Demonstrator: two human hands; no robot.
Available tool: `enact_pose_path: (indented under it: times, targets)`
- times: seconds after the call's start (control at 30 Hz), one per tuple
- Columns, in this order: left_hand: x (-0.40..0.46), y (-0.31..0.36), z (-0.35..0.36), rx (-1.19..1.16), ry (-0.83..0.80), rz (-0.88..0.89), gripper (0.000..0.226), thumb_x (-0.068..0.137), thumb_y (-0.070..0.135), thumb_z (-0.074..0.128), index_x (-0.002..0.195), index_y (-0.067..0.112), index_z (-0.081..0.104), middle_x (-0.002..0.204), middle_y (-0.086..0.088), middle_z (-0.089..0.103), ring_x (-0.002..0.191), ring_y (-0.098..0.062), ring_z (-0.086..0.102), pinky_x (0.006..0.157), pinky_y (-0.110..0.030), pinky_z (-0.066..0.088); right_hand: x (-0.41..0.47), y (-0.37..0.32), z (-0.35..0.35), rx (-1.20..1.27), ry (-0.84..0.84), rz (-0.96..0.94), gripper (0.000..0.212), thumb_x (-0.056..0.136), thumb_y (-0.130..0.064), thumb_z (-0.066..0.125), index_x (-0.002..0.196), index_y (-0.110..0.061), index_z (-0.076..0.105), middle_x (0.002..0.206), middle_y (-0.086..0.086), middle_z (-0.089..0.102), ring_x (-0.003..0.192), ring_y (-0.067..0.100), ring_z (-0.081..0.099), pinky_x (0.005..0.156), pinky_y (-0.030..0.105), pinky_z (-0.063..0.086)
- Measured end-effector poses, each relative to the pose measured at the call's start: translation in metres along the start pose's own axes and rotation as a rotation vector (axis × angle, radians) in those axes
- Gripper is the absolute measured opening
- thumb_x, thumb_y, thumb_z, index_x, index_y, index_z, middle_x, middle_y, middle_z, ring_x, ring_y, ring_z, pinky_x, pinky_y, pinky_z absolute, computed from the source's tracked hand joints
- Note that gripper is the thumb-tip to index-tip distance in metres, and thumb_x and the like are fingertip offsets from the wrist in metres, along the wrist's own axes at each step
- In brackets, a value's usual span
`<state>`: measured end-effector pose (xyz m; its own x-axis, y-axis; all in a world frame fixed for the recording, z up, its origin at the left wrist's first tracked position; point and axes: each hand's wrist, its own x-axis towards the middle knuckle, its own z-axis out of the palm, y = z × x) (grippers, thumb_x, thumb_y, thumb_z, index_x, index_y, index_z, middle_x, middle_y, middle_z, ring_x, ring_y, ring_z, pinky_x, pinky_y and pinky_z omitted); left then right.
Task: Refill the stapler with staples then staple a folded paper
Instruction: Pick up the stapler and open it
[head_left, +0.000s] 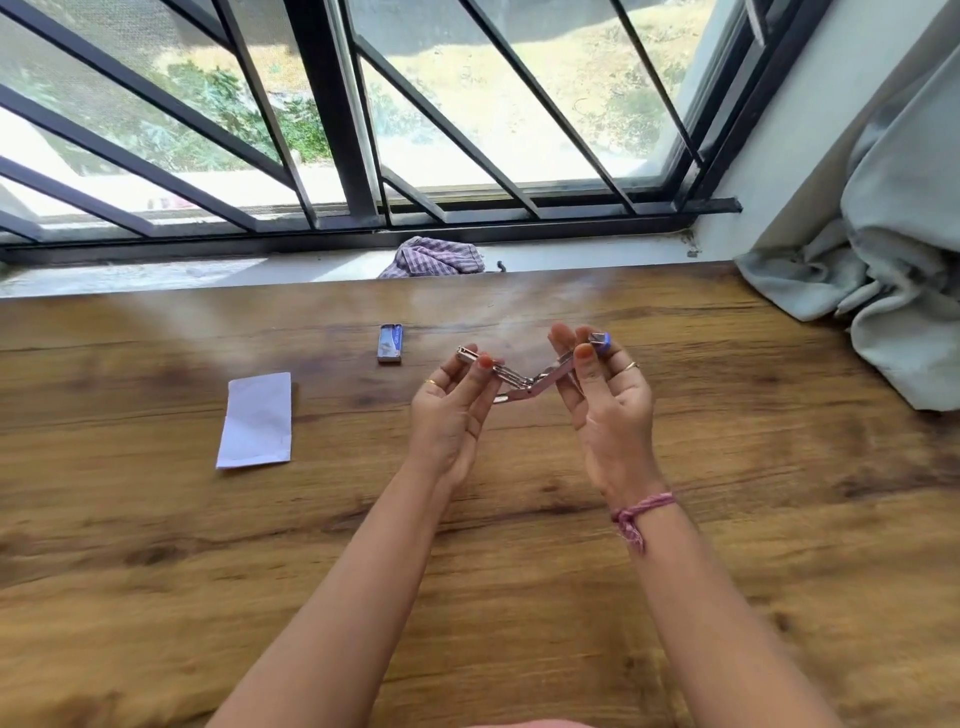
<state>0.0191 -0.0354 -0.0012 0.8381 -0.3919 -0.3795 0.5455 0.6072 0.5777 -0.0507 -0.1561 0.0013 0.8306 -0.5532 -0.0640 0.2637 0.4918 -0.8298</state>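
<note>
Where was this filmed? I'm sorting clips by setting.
Probably a room at home, at a wooden table pushed against a barred window. A curtain hangs bunched at the right and a checked cloth lies on the sill.

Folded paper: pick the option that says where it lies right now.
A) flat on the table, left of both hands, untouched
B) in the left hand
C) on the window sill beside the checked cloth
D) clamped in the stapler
A: the folded paper lies flat on the wooden table, apart from the left hand and right hand, which both hold the opened stapler.
</note>
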Motion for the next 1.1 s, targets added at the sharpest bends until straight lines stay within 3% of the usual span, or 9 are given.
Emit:
enact_pose_path:
  times: [0.13, 0.23, 0.4, 0.53, 0.63, 0.7, 0.8, 0.97, 1.1]
  targets:
    - [0.005, -0.001, -0.006, -0.087, 0.056, -0.001, 0.015, 0.091, -0.007, 0.051, 0.099, 0.004, 0.058, 0.079, -0.007, 0.072, 0.073, -0.012, 0.071, 0.078, -0.026, 0.056, -0.007, 0.005, -0.012, -0.12, -0.018, 0.005, 0.026, 0.084, -0.017, 0.064, 0.109, -0.012, 0.061, 0.12, 0.003, 0.068, 0.113, 0.015, 0.062, 0.093, 0.035, 0.053]
    - [0.011, -0.002, -0.01, -0.07, 0.171, 0.023, 0.018, 0.091, -0.007, 0.052, 0.105, 0.005, 0.054, 0.088, -0.01, 0.069, 0.077, -0.013, 0.07, 0.076, -0.024, 0.056, -0.012, 0.009, -0.018, -0.164, -0.039, 0.001, 0.021, 0.084, -0.014, 0.064, 0.104, -0.019, 0.068, 0.115, -0.002, 0.069, 0.1, 0.01, 0.064, 0.089, 0.035, 0.055]
    - [0.014, -0.013, -0.02, 0.199, 0.345, 0.149, 0.042, 0.088, -0.001, 0.062, 0.127, 0.001, 0.046, 0.099, -0.004, 0.058, 0.081, -0.009, 0.059, 0.068, -0.016, 0.054, -0.019, 0.013, -0.021, -0.143, -0.074, -0.019, 0.022, 0.078, -0.019, 0.071, 0.099, -0.027, 0.072, 0.11, -0.001, 0.071, 0.103, 0.015, 0.065, 0.093, 0.029, 0.052]
    - [0.014, -0.023, -0.028, 0.284, 0.435, 0.135, 0.044, 0.092, 0.016, 0.062, 0.13, 0.009, 0.041, 0.11, -0.004, 0.048, 0.092, -0.012, 0.051, 0.08, -0.024, 0.045, -0.02, 0.015, -0.021, -0.072, -0.075, -0.011, 0.034, 0.067, -0.033, 0.083, 0.098, -0.026, 0.073, 0.11, 0.0, 0.071, 0.106, 0.016, 0.064, 0.094, 0.029, 0.051]
    - [0.007, -0.027, -0.025, 0.025, 0.365, -0.124, 0.023, 0.092, 0.029, 0.06, 0.105, 0.011, 0.053, 0.092, -0.002, 0.051, 0.085, -0.013, 0.051, 0.082, -0.025, 0.046, -0.021, 0.02, -0.019, 0.012, -0.073, 0.014, 0.041, 0.062, -0.034, 0.088, 0.098, -0.024, 0.073, 0.111, 0.001, 0.071, 0.108, 0.017, 0.064, 0.091, 0.028, 0.053]
    - [0.002, -0.028, -0.021, -0.142, 0.231, -0.27, 0.03, 0.093, 0.034, 0.056, 0.102, 0.006, 0.053, 0.098, -0.01, 0.056, 0.095, -0.021, 0.057, 0.093, -0.031, 0.047, -0.022, 0.023, -0.018, 0.071, -0.103, 0.029, 0.04, 0.063, -0.028, 0.087, 0.1, -0.021, 0.072, 0.112, 0.003, 0.071, 0.108, 0.018, 0.065, 0.087, 0.025, 0.054]
    - [-0.001, -0.029, -0.017, -0.227, 0.111, -0.266, 0.034, 0.097, 0.032, 0.049, 0.11, 0.002, 0.057, 0.108, -0.013, 0.063, 0.097, -0.02, 0.063, 0.089, -0.031, 0.051, -0.024, 0.027, -0.017, 0.123, -0.13, 0.062, 0.038, 0.063, -0.018, 0.087, 0.098, -0.016, 0.073, 0.115, 0.004, 0.07, 0.107, 0.018, 0.066, 0.085, 0.023, 0.054]
    - [0.002, -0.024, -0.015, -0.283, 0.113, -0.224, 0.021, 0.094, 0.022, 0.052, 0.091, 0.003, 0.062, 0.083, -0.008, 0.067, 0.081, -0.015, 0.066, 0.074, -0.029, 0.057, -0.025, 0.026, -0.028, -0.007, -0.229, 0.172, 0.031, 0.064, 0.0, 0.081, 0.091, -0.012, 0.075, 0.119, 0.009, 0.068, 0.111, 0.021, 0.064, 0.082, 0.024, 0.054]
    - [0.001, -0.02, -0.021, -0.32, 0.103, -0.216, 0.017, 0.092, 0.018, 0.056, 0.087, 0.003, 0.062, 0.076, -0.004, 0.065, 0.066, -0.011, 0.067, 0.077, -0.028, 0.056, -0.02, 0.021, -0.041, -0.16, -0.276, 0.278, 0.035, 0.079, 0.014, 0.06, 0.105, -0.006, 0.07, 0.116, 0.015, 0.069, 0.112, 0.025, 0.063, 0.091, 0.029, 0.053]
